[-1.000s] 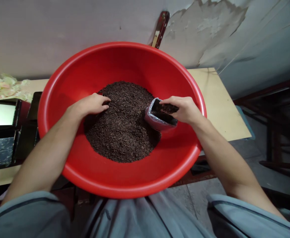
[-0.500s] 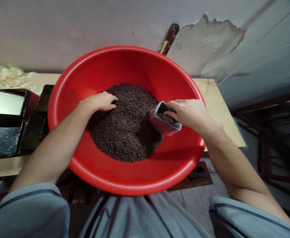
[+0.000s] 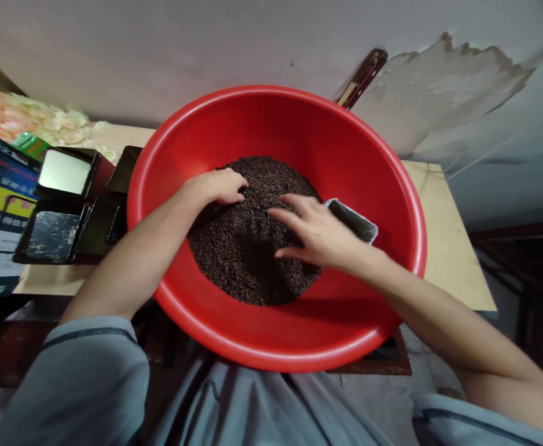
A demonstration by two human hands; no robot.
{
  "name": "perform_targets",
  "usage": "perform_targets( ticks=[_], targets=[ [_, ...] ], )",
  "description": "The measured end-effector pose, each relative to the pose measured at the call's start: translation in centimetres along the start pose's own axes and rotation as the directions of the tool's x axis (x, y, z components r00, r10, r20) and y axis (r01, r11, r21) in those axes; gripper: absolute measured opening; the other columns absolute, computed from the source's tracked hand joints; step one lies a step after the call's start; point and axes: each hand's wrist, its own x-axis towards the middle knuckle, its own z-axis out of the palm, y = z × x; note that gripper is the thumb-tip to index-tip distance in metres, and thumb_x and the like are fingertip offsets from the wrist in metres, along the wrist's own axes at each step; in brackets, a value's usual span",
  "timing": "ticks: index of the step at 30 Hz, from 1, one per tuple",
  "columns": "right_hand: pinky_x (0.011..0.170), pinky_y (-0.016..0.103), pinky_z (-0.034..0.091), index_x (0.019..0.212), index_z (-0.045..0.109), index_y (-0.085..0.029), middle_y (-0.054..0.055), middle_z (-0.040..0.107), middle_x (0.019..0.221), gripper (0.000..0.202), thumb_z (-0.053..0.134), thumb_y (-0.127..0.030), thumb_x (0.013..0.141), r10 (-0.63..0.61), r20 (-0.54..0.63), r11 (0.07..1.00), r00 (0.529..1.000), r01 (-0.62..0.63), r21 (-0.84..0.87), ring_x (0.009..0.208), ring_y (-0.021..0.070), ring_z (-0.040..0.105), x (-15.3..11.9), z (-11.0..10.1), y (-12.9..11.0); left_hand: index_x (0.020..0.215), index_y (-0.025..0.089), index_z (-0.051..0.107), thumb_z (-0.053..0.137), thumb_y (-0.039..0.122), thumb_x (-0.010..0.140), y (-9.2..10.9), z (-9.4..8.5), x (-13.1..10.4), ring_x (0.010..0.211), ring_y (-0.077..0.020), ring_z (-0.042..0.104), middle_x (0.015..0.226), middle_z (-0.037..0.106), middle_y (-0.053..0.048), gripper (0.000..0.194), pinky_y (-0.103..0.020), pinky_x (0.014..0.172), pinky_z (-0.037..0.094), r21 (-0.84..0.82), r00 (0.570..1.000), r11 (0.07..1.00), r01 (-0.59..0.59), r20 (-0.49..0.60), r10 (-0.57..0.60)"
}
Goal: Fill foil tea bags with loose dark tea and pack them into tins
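Small bag (image 3: 357, 222) sits in the red basin (image 3: 271, 347), right of the dark granule pile (image 3: 253, 248), just behind the right hand (image 3: 315, 235). Right fingers (image 3: 283, 215) spread wide over the pile, holding nothing. Left hand (image 3: 220, 186) rests curled on the pile's far-left edge, nothing visibly held. Half a second ago the right hand gripped the bag's rim; it has let go and moved left.

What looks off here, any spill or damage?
No spill: the dark grains sit inside the red basin. The wall behind has a large peeled patch at upper right. The pouch lies tilted by the right hand, which is spread open. The left hand rests on the grains.
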Motion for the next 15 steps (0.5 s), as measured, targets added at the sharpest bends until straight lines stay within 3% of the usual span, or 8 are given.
perform_targets(
  ticks=[1, 3, 6, 9, 15],
  targets=[
    [0.117, 0.061, 0.051, 0.171, 0.043, -0.02, 0.028, 0.036, 0.173, 0.096, 0.069, -0.074, 0.096, -0.075, 0.047, 0.996, 0.996, 0.072, 0.054, 0.152, 0.0456, 0.047, 0.9, 1.4, -1.0, 0.162, 0.023, 0.062, 0.057, 0.03, 0.107, 0.0, 0.0, 0.0, 0.143, -0.0314, 0.063, 0.158, 0.067, -0.011, 0.056, -0.039, 0.117, 0.048, -0.005, 1.0, 1.0, 0.004, -0.003, -0.004],
    [0.119, 0.072, 0.044, 0.175, 0.036, -0.017, 0.034, 0.025, 0.177, 0.117, 0.069, -0.087, 0.087, -0.102, 0.149, 0.993, 0.984, 0.093, 0.071, 0.16, 0.0542, 0.035, 2.1, 4.2, -2.9, 0.161, 0.024, 0.063, 0.057, 0.03, 0.107, 0.0, 0.1, -0.1, 0.143, -0.0309, 0.063, 0.157, 0.068, -0.009, 0.055, -0.038, 0.118, 0.048, -0.016, 1.0, 1.0, 0.013, -0.009, -0.013],
    [0.117, 0.081, 0.038, 0.177, 0.031, -0.013, 0.039, 0.021, 0.177, 0.127, 0.069, -0.091, 0.084, -0.113, 0.27, 0.993, 0.956, 0.107, 0.04, 0.161, 0.0616, 0.027, 1.9, 7.0, -4.8, 0.164, 0.022, 0.059, 0.057, 0.03, 0.108, -0.1, 0.1, -0.2, 0.143, -0.031, 0.063, 0.158, 0.067, -0.01, 0.057, -0.038, 0.119, 0.047, -0.015, 1.0, 1.0, 0.019, -0.007, -0.019],
    [0.111, 0.074, 0.048, 0.175, 0.037, -0.017, 0.037, 0.03, 0.172, 0.117, 0.073, -0.084, 0.086, -0.218, 0.351, 0.976, 0.911, 0.197, 0.094, 0.153, 0.0593, 0.039, 1.0, 7.7, -5.1, 0.165, 0.02, 0.058, 0.057, 0.031, 0.109, -0.3, 0.2, -0.1, 0.142, -0.0308, 0.064, 0.159, 0.066, -0.011, 0.057, -0.038, 0.119, 0.048, -0.008, 1.0, 1.0, 0.019, 0.006, -0.019],
    [0.104, 0.052, 0.057, 0.158, 0.058, -0.022, 0.022, 0.056, 0.143, 0.078, 0.084, -0.052, 0.091, -0.316, 0.381, 0.942, 0.869, 0.24, 0.234, 0.13, 0.0397, 0.059, 2.1, 7.6, -4.1, 0.158, 0.026, 0.065, 0.058, 0.032, 0.108, -0.6, 0.1, -0.2, 0.137, -0.0285, 0.067, 0.154, 0.07, -0.008, 0.051, -0.035, 0.115, 0.049, -0.03, 1.0, 0.999, 0.016, 0.018, -0.015]
  ],
)
